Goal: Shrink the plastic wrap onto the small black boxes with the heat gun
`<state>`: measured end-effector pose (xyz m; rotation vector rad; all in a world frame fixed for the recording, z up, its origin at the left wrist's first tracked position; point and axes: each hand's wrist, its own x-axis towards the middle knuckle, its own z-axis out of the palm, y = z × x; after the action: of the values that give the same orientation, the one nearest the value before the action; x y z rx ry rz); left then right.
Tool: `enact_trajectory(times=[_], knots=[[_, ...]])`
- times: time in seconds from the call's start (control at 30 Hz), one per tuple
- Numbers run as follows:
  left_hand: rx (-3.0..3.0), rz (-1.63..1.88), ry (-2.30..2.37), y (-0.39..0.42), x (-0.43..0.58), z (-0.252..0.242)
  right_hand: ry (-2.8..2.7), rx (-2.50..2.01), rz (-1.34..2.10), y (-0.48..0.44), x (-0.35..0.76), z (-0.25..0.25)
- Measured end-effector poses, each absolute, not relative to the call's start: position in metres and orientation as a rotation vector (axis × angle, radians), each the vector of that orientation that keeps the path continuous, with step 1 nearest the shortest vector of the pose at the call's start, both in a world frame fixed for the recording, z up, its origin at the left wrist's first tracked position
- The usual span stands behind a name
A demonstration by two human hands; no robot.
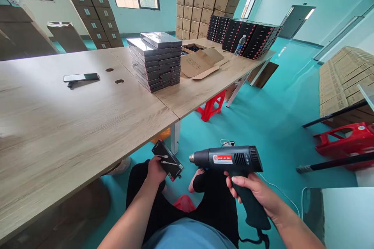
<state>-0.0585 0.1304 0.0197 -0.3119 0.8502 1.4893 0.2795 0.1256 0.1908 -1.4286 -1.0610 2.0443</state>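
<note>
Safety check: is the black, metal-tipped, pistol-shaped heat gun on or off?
Cannot tell: the heat gun shows no glow, and the right hand hides any trigger.

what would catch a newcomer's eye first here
Probably the black pistol-shaped heat gun with a red label in the right hand, its nozzle towards the flat black box in the left hand. Next, the shiny stack of thin dark boxes on the pale wood-grain table, and the turquoise floor all around.
</note>
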Motion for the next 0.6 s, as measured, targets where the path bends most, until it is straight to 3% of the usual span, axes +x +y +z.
enact_trajectory(times=[0.37,0.6], knots=[[-0.206,1.437,0.919,0.136,-0.049,0.019,-1.344,-1.394,2.182,0.118,0.266,0.195],[-0.149,1.415,0.944,0.136,-0.042,0.026,-1.476,-1.328,2.05,0.134,0.242,0.201]])
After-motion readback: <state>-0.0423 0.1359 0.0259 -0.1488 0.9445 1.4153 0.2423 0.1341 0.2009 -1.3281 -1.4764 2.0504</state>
